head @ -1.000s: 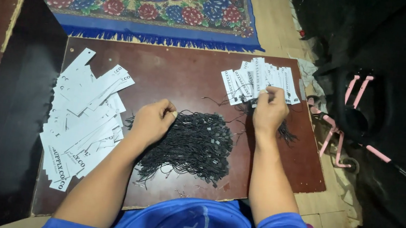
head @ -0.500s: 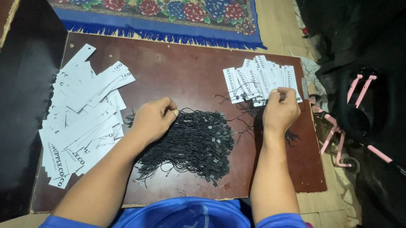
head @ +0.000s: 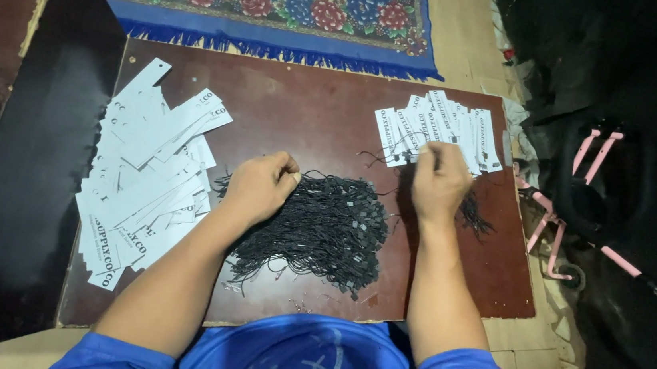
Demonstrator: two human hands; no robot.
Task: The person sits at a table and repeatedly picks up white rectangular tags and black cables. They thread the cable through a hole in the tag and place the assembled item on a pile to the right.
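A brown board (head: 311, 119) carries it all: a big heap of white tags (head: 144, 183) on its left, black strings (head: 324, 228) piled mid-board. The left hand (head: 260, 186) is curled shut on the strings; the right hand (head: 440, 179) pinches a tag at the small stack (head: 438, 131).

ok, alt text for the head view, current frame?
Seen from above, a person's left hand rests closed on a heap of black string loops on a brown board, while the right hand touches a fanned row of white tags; more white tags lie left.
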